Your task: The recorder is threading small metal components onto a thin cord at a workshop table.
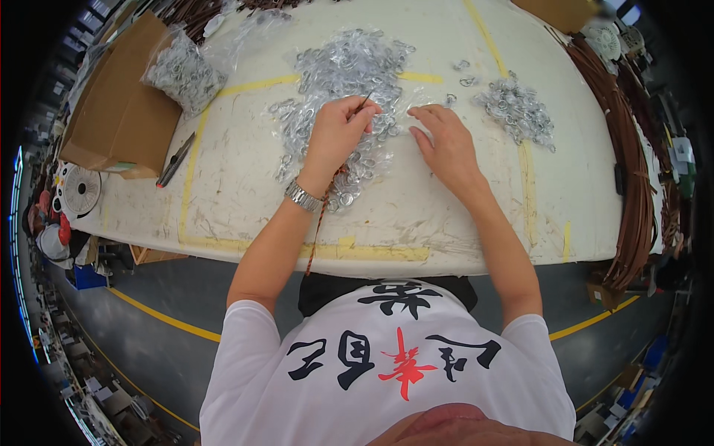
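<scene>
Left hand grip pinching a brown cord, tip poking up for threading; metal rings heaped just beyond it. Right hand lying open, fingertips picking at rings on the table.

Both bare forearms reach forward from the lower edge. The left hand, with a metal watch at its wrist, is curled, fingers pinched together at the tips. The right hand lies palm down, fingers stretched flat and slightly spread, pointing toward the left hand.
</scene>
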{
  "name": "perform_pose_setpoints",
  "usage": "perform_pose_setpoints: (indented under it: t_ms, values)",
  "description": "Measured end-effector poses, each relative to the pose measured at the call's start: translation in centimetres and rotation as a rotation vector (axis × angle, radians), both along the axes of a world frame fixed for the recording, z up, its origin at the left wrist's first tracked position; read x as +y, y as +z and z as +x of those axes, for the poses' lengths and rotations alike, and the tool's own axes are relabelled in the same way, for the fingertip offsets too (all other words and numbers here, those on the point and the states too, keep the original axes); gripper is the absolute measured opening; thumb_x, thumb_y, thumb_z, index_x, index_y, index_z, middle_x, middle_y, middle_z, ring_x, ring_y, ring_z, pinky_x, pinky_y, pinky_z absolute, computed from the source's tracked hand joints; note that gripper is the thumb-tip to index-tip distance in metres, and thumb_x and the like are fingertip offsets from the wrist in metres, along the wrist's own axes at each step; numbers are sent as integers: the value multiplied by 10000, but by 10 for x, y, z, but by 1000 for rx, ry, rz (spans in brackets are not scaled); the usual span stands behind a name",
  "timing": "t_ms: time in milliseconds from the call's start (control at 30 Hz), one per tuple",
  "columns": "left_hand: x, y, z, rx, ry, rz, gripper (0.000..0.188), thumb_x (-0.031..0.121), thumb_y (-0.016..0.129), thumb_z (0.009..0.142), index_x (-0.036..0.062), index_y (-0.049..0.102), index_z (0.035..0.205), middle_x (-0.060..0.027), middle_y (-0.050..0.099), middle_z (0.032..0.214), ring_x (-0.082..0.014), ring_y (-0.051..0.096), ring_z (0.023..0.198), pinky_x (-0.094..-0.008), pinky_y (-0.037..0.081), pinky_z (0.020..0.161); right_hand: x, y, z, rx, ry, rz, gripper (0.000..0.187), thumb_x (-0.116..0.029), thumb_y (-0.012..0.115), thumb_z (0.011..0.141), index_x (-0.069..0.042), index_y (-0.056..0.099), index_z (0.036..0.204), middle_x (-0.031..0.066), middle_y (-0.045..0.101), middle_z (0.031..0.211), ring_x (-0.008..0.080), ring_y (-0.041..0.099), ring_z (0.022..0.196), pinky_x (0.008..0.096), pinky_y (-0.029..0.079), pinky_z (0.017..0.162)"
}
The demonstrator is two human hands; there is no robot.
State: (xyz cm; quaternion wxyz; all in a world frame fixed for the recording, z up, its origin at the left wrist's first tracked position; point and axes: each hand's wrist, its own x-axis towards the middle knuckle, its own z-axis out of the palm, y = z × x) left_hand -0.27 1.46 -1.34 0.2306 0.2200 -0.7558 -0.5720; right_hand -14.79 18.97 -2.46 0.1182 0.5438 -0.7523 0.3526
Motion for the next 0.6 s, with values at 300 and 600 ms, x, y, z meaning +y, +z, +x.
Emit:
perform_pose_setpoints:
  t_ms: [300, 600]
  values:
    - [-5, 6, -2, 20, 71, -50, 186, 127, 653, 1000, -4, 780, 1040, 19, 655, 719, -22, 531, 653, -222, 393, 585, -34, -15, -2, 244, 165, 229, 303, -25, 736, 787, -63, 708, 1086, 98, 661, 1137, 301, 624, 1050, 404, 538, 878]
    - [-7, 11, 8, 185, -11, -163, 250, 208, 714, 982, 2, 751, 1118, -41, 725, 856, -115, 638, 803, -275, 504, 732, -24, 7, 6, -79, 147, 95, 145, -106, 748, 905, -47, 709, 1032, 77, 723, 996, 246, 687, 927, 360, 551, 804]
